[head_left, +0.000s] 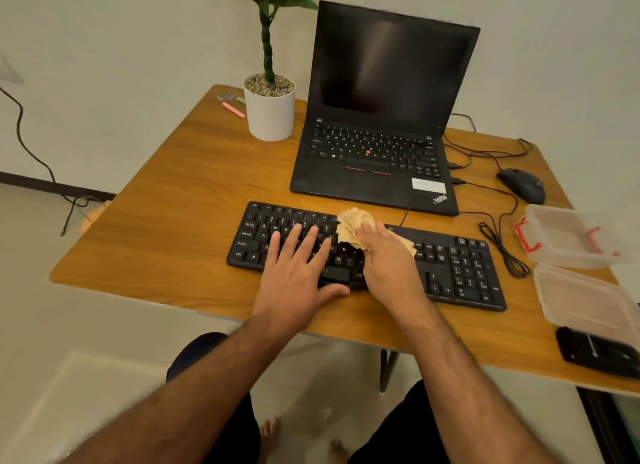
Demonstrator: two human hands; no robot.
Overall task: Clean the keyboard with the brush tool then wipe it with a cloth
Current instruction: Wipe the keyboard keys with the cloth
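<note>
A: Where's your cloth [353, 226]?
B: Crumpled under your right hand [389, 259], pressed onto the keyboard [460, 269] mid-desk [180, 173].
A: And the left hand [298, 273]?
B: Fingers spread flat on the keys, just beside it.

You could read a slanted "ThinkPad" logo at the laptop's [375, 173] 5 o'clock palm-rest corner. The white sticker [428, 185] at 11 o'clock from it was too blurred to read. On the keyboard [460, 269] you could make out white legends: Q, W, E toward 10 o'clock, "Caps Lock", "Shift" and "Ctrl" down its 9 o'clock edge, and K, M near the middle.
</note>
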